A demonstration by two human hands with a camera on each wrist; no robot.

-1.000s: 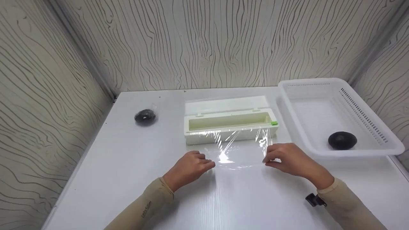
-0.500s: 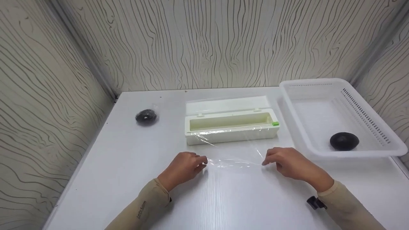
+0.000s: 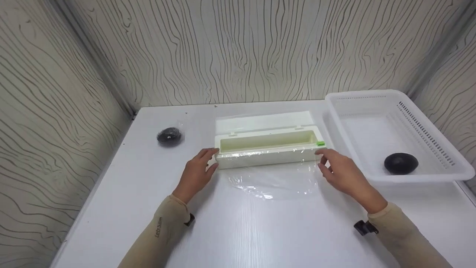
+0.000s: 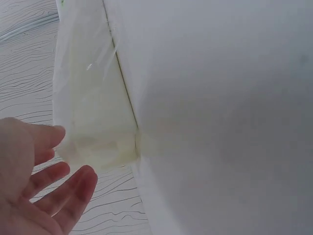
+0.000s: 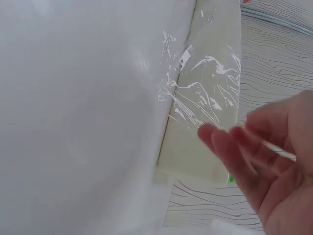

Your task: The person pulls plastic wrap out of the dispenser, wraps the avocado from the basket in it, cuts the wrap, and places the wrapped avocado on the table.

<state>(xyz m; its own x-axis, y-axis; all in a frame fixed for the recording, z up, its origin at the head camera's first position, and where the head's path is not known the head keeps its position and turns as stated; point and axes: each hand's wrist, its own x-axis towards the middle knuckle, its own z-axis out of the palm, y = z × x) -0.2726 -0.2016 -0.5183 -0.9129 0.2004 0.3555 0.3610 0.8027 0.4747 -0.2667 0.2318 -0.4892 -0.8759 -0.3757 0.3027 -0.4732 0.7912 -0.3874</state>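
Note:
A long white cling film dispenser box (image 3: 267, 159) lies on the table with its lid (image 3: 264, 122) folded back. Clear cling film (image 3: 267, 186) hangs over its front and spreads on the tabletop. At the box's left end is my left hand (image 3: 195, 173), thumb and fingers spread apart and holding nothing. My right hand (image 3: 340, 172) is at the right end, fingers loosely bent and nothing pinched in the right wrist view. Just above those fingertips sits a green slider (image 3: 320, 143) on the box's edge. Whether either hand touches the box is unclear.
A white plastic basket (image 3: 412, 179) stands at the right with a dark egg-shaped object (image 3: 401, 163) inside. Another dark egg-shaped object (image 3: 169, 137), wrapped in clear film, lies at the left. Patterned panels (image 3: 238, 52) enclose the table's back and sides.
Both hands have let go of the film's front edge and moved forward to the box's two ends, spreading apart. The film has dropped onto the table. The box stays in place.

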